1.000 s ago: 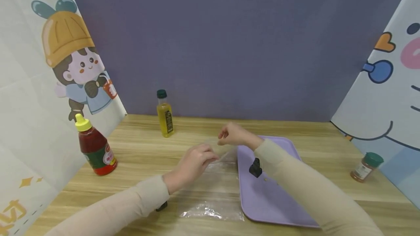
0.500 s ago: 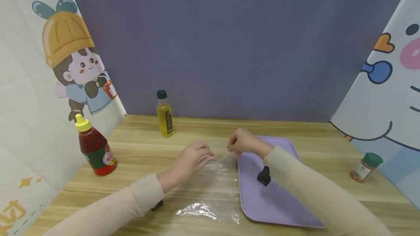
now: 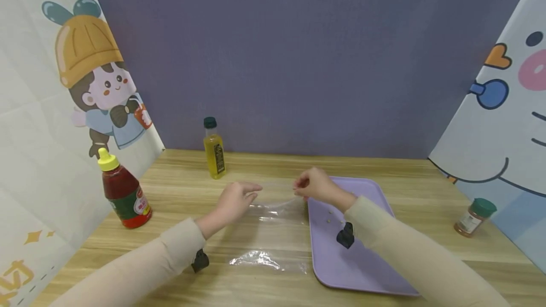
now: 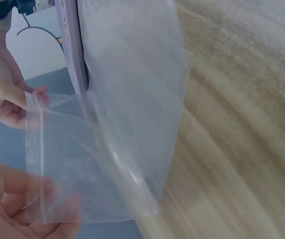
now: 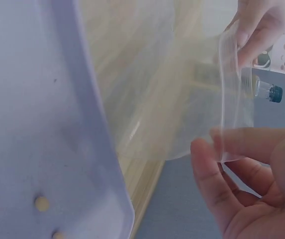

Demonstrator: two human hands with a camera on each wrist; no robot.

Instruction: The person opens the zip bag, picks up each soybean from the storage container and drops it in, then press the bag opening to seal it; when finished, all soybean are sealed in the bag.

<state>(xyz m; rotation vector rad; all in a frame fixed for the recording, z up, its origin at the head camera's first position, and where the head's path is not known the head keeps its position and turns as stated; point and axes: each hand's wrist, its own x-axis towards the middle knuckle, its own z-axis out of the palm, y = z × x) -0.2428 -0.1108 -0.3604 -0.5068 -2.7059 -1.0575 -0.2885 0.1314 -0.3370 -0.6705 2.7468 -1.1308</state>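
A clear plastic zip bag (image 3: 273,211) spreads between my two hands, its lower part lying over the wooden table. My left hand (image 3: 234,199) pinches the left end of the bag's zip edge. At the other end, my right hand (image 3: 317,185) holds the corner between thumb and fingertips, above the rim of a lilac tray (image 3: 354,264). In the right wrist view the zip strip (image 5: 223,99) runs from one hand to the other. Through the film in the left wrist view, the left fingertips (image 4: 70,209) show at the corner.
Several small beige pellets (image 5: 42,203) lie on the tray. An oil bottle (image 3: 215,150) with a green cap stands at the back. To the left is a red sauce bottle (image 3: 127,193) with a yellow nozzle; a small green-capped spice jar (image 3: 475,218) stands far right.
My left hand has moved left and slightly up, while the right shifted a little right, so the bag's top edge is drawn wider. The tray and bottles stay put.
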